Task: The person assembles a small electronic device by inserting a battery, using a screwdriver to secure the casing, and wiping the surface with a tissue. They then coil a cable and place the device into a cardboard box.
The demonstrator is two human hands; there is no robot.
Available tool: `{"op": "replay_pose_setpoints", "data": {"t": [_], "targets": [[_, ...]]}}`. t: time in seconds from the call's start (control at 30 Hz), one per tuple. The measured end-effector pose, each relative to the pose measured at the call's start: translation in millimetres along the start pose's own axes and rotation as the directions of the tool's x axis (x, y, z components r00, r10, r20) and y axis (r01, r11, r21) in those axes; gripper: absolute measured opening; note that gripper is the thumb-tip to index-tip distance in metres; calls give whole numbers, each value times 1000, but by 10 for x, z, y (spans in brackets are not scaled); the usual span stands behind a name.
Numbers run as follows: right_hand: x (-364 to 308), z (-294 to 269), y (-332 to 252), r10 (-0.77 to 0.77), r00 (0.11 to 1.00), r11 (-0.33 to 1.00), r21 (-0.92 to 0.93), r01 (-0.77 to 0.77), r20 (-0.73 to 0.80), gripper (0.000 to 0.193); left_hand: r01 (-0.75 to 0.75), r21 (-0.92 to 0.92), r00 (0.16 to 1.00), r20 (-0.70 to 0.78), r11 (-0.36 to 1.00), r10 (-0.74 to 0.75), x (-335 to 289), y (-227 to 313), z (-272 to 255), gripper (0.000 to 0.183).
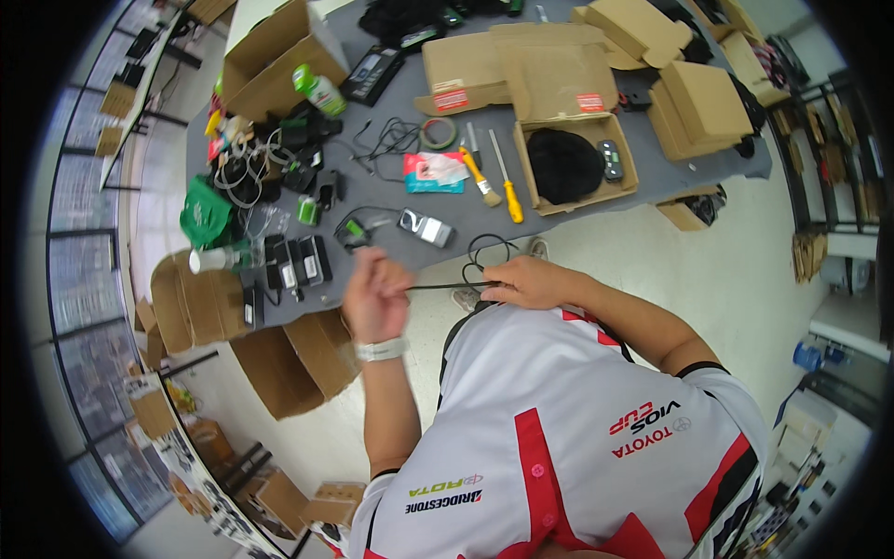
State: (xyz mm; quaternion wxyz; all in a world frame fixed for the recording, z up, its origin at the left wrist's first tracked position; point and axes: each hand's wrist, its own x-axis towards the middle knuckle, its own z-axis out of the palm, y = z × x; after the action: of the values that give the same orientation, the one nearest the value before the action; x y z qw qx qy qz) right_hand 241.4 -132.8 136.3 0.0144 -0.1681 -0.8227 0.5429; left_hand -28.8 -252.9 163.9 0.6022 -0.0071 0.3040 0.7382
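A thin black cable (440, 286) is stretched between my two hands in front of my body, just off the table's near edge. My left hand (377, 293), with a white band at the wrist, is closed on one end of it and slightly blurred. My right hand (531, 282) is wrapped round the cable farther along, and black loops (486, 250) stick out beyond its fingers. Beyond my hands, a grey and white box-shaped device (426, 227) lies near the table edge. A yellow-handled screwdriver (514, 200) and a paintbrush (485, 189) lie farther back.
An open cardboard box (631, 177) holds a black fluffy item (563, 166). Loose cables (396, 137), a tape roll (438, 133), a wipes packet (435, 177) and a green-capped bottle (319, 90) are on the grey table. Black adapters (303, 261) crowd its left. Open cartons (298, 363) stand below.
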Motion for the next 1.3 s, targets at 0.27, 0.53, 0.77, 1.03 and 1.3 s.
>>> {"op": "replay_pose_setpoints", "data": {"t": [0.27, 0.53, 0.77, 1.03, 1.3], "targets": [[-1129, -182, 1357, 210, 954, 969, -84, -232, -213, 41, -339, 92, 936, -68, 936, 346, -38, 1514, -673, 38], [-2454, -494, 2209, 425, 812, 811, -230, -538, -399, 35, -510, 432, 725, -248, 744, 642, -176, 2477, -702, 45], [-3274, -862, 2532, 598, 628, 361, -533, -765, -497, 23, -561, 613, 627, -123, 556, 769, -301, 3174, -395, 42], [-3901, -1324, 2588, 886, 245, 180, -194, -964, -394, 23, -525, 740, 406, -216, 421, 888, -566, 3960, -709, 33], [-4924, -1380, 2894, 748, 146, 50, -164, -985, -648, 18, -390, 862, 124, -299, 324, 946, -1007, 4793, -1066, 29]]}}
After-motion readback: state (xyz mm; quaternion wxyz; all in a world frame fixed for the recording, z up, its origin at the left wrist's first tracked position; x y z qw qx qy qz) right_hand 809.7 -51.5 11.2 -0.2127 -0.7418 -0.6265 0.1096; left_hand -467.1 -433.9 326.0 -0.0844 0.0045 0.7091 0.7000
